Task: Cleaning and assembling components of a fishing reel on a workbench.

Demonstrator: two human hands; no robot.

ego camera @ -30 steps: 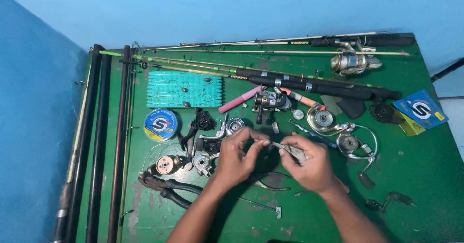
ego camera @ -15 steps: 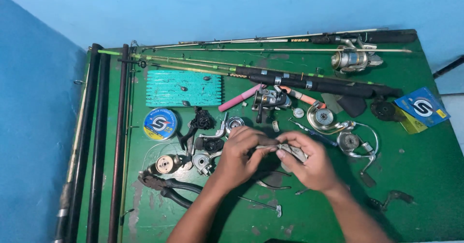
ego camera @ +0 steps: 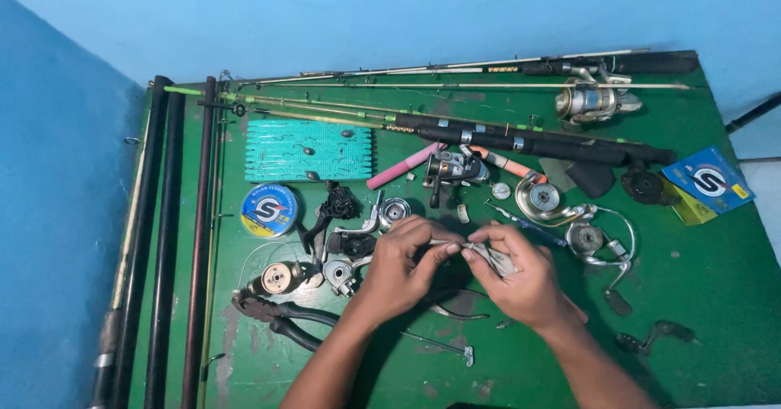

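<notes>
Reel part (ego camera: 486,256), small, grey and metallic, sits pinched between the two hands over the middle of the green table (ego camera: 716,295); its exact shape is hard to make out, since fingers cover most of it. The right hand (ego camera: 521,275) is closed around it, thumb and forefinger meeting at its left end. The left hand (ego camera: 403,267) has its fingertips drawn together on a thin piece that runs toward the right hand; whether that piece is joined to the grey part cannot be told.

Under the hands lie dark parts, mostly hidden. Just left of the left hand sit several dismantled reel pieces (ego camera: 346,254) and a brass-coloured spool (ego camera: 277,279). Black-handled pliers (ego camera: 281,315) lie beside the left forearm, partly covered by it. A round spool of fishing line (ego camera: 269,210) with a blue and yellow label lies farther left, below a teal tray of hooks (ego camera: 307,150). Right of the hands are a bail wire and rotor (ego camera: 598,242) and an open reel body (ego camera: 543,197). Fishing rods (ego camera: 521,141) cross the far side of the table, one carrying a spinning reel (ego camera: 590,100). Dark rod sections (ego camera: 163,238) along the left edge are cut off at the bottom of the view. A blue box (ego camera: 706,180) lies at the right edge.
</notes>
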